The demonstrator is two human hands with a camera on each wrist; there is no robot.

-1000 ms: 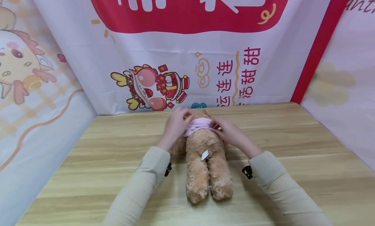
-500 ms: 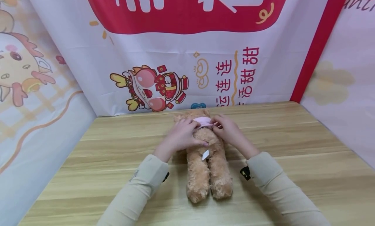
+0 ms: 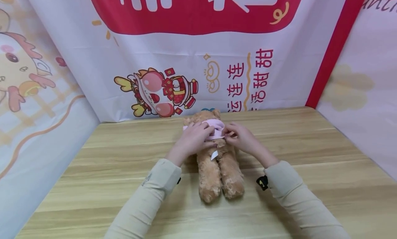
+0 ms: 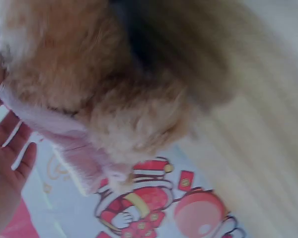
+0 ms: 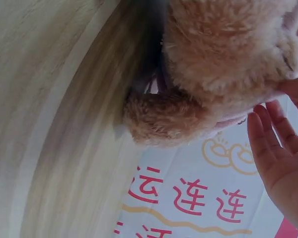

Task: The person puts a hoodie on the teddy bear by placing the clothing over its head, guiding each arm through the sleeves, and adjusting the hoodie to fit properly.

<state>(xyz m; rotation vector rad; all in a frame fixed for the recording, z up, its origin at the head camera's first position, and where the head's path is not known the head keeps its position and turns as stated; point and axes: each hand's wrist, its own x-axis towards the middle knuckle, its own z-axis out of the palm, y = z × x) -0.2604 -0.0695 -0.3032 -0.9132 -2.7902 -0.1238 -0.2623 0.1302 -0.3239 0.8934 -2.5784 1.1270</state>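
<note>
A light-brown teddy bear (image 3: 209, 170) lies on the table with its legs toward me and a white tag (image 3: 214, 155) between them. Round its upper body is a pink doll's shirt (image 3: 214, 123), bunched at the lower edge. My left hand (image 3: 193, 137) lies over the left part of the bear, its fingers curled on the shirt and the thumb at the hem. At the right end of the hem, my right hand (image 3: 243, 138) pinches the cloth between thumb and fingers. The bear's furry arm (image 5: 161, 119) sticks out sideways in the right wrist view. Its face is hidden.
A wood-grain table (image 3: 124, 170) spreads beneath the bear. Right behind its head rises a white and red printed cloth (image 3: 102, 77). Further printed cloths (image 3: 40, 135) enclose the left and right sides.
My left hand has moved from near the bear's head down to the shirt's hem. The bear has shifted slightly away from me, and more of the shirt lies spread on it than half a second ago.
</note>
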